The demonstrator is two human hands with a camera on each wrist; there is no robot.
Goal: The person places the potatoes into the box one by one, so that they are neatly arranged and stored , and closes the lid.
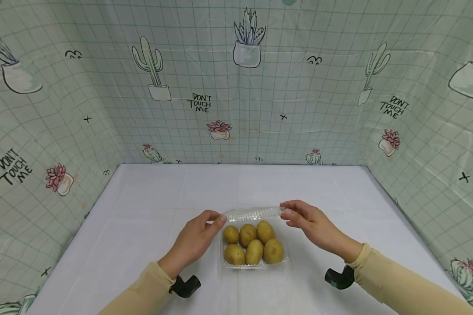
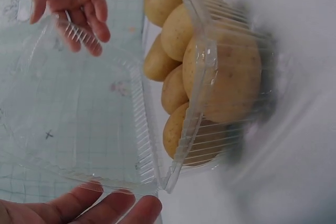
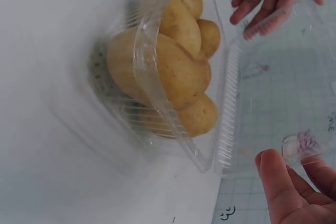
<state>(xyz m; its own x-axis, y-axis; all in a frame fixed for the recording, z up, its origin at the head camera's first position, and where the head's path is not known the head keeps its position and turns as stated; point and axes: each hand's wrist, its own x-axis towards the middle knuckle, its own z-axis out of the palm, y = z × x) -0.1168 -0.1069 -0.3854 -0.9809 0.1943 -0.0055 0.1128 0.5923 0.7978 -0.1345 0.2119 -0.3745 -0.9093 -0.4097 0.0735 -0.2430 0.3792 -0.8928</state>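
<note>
A clear plastic clamshell box [image 1: 256, 266] stands on the white table with several potatoes [image 1: 254, 252] in its base. Its hinged lid [image 1: 254, 214] is raised at the far side, tilted up from the base. My left hand [image 1: 195, 234] is at the lid's left edge, its fingers [image 2: 107, 205] extended along the plastic. At the opposite edge is my right hand [image 1: 311, 225], thumb and fingers spread apart around the lid's right side. In the right wrist view the right thumb [image 3: 275, 174] shows near the lid's corner, with other fingers behind the clear plastic.
White cloth covers the table [image 1: 142, 192]. A grid-patterned curtain [image 1: 299, 87] with cactus drawings hangs behind and along both sides. Dark wrist cameras [image 1: 186, 286] sit below each hand, by the beige sleeves [image 1: 142, 288].
</note>
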